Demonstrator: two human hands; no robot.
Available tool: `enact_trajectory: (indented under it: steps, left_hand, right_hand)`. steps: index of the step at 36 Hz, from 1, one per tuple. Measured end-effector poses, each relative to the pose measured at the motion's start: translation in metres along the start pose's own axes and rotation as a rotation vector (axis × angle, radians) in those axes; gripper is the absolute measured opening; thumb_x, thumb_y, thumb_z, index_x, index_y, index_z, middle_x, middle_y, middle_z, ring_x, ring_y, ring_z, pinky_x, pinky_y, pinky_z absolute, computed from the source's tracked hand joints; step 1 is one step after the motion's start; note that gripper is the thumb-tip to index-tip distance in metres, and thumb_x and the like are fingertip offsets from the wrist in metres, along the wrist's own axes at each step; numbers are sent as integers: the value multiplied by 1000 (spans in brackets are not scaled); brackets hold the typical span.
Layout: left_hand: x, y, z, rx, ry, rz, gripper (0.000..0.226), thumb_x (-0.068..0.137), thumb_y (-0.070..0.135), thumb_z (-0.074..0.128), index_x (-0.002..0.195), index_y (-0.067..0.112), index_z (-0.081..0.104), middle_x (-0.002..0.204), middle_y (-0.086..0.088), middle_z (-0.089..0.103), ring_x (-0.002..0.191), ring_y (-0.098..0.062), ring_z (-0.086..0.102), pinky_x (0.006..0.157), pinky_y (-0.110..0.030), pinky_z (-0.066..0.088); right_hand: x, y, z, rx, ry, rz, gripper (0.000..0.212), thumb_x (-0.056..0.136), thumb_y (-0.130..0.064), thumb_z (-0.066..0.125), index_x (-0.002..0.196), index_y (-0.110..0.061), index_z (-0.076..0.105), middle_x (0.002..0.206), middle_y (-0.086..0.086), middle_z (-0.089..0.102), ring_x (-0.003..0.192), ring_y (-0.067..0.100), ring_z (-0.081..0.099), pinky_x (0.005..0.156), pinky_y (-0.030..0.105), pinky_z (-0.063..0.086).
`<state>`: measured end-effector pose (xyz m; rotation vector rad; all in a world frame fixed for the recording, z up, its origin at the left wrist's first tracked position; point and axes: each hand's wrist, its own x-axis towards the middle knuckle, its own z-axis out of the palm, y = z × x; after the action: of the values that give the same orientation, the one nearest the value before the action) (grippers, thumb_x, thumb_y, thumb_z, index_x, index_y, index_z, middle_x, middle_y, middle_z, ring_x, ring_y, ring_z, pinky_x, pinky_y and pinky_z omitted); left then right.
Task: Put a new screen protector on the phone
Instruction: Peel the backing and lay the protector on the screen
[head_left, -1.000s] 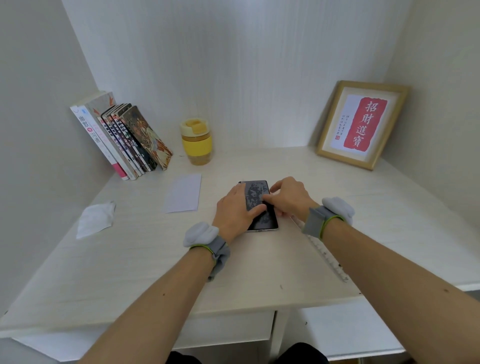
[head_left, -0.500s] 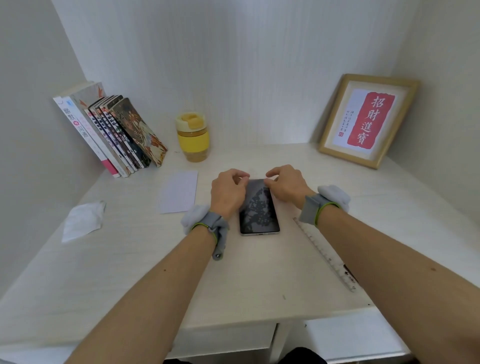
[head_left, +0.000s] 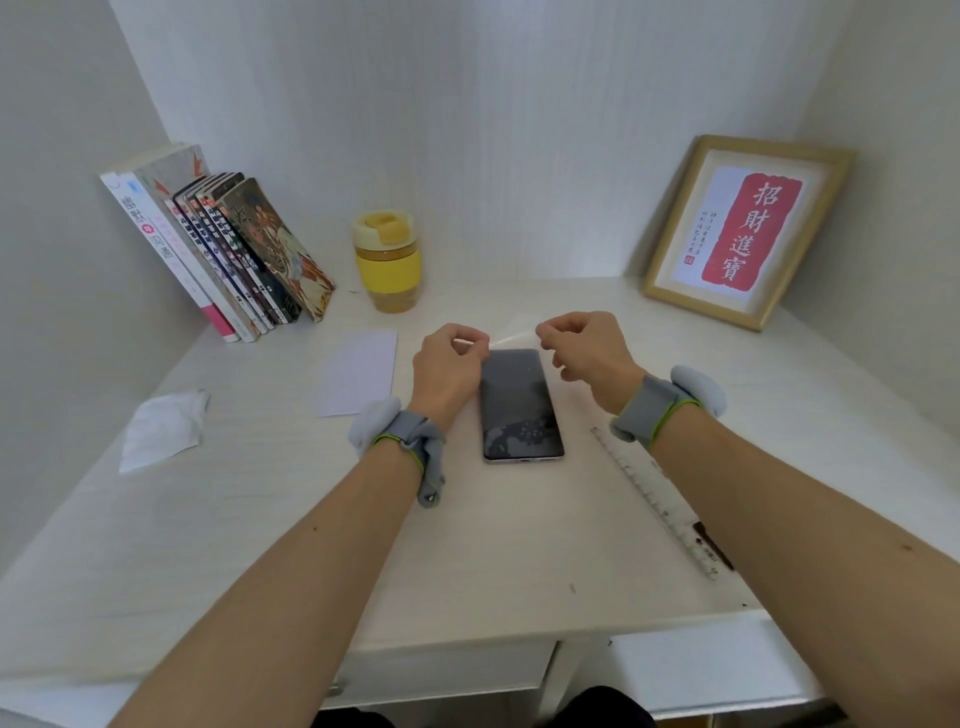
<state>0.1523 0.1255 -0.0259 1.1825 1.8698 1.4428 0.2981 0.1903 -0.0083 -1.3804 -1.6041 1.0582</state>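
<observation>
Head view of a white bench (head_left: 260, 545) in a corner. A yellow cup (head_left: 387, 260) w/ lid stands at the back; contents can't be made out. The phone (head_left: 521, 405) lies flat, screen up, at bench centre, between the two wrists. Both hands hover over its far end w/ fingers curled: left hand (head_left: 448, 369) and right hand (head_left: 584, 349) each pinch one end of a thin clear film (head_left: 511, 335) stretched between them, just above the phone's top edge. The film is nearly see-through & hard to make out; whether it touches the screen can't be told. Smudges or reflections show on the dark screen. Left of the phone: a white card (head_left: 358, 371), then a crumpled wipe (head_left: 163, 428) nearer the wall. Books (head_left: 218, 254) lean at back left. A framed print (head_left: 745, 231) leans at back right. A clear ruler (head_left: 657, 499) lies right of the phone, partly hidden under the right forearm. Grey bands wrap both wrists.
</observation>
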Motion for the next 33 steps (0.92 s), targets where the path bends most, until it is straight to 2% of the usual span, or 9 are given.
enact_trajectory:
  steps: [4,8,10,12,15,18,24,28,33]
  left_hand:
    - [2,-1,-1,88,9,28,12,90,23,62,98,17,69,94,-3,68,87,-17,59,82,-31,49]
    - [5,-4,-1,200,20,63,14,89,23,64,97,15,72,96,-4,71,93,-19,63,87,-32,51]
    - [6,-3,-1,234,15,71,14,89,22,64,96,15,73,96,-4,72,93,-18,64,88,-31,51]
    - [6,-3,-1,261,16,79,14,88,22,64,95,14,74,96,-3,73,92,-18,65,87,-30,51]
    - [6,-3,0,288,24,72,16,88,23,63,95,14,75,95,-4,73,91,-18,65,84,-27,50]
    - [6,-3,2,300,34,53,16,87,22,64,95,14,76,94,-4,73,91,-19,65,83,-27,49]
    - [6,-3,4,299,53,40,15,85,23,66,93,17,76,92,-2,73,91,-19,65,85,-32,52]
    - [7,-2,5,312,60,40,15,84,23,68,94,16,76,93,-3,72,93,-20,64,85,-32,52]
    - [8,-2,5,317,71,45,15,83,24,70,94,16,75,92,-4,72,92,-20,64,85,-32,52]
  right_hand:
    - [0,3,2,-14,2,-9,10,91,-21,63,89,-13,68,80,3,67,63,14,56,52,24,46]
    - [4,8,7,-99,11,11,16,89,-23,65,73,-23,65,91,5,71,82,22,64,77,37,57]
    - [5,10,10,-119,19,21,18,86,-23,65,68,-25,64,90,6,72,87,27,67,81,41,58]
    - [6,9,11,-139,26,24,16,85,-23,66,69,-23,67,90,7,73,90,29,68,84,44,57]
    - [8,8,12,-175,28,24,9,85,-21,66,82,-16,74,95,7,73,92,27,68,89,41,55]
    - [8,7,12,-192,33,35,13,84,-19,65,87,-14,76,97,7,73,93,27,68,89,40,55]
    - [9,7,13,-218,39,40,12,84,-18,64,80,-14,75,94,8,72,91,28,68,85,41,57]
    - [9,7,14,-254,53,25,13,86,-17,65,86,-10,77,96,9,72,94,26,66,88,39,55]
    - [11,6,17,-285,83,34,14,87,-17,66,89,-9,77,96,10,72,91,27,67,83,34,56]
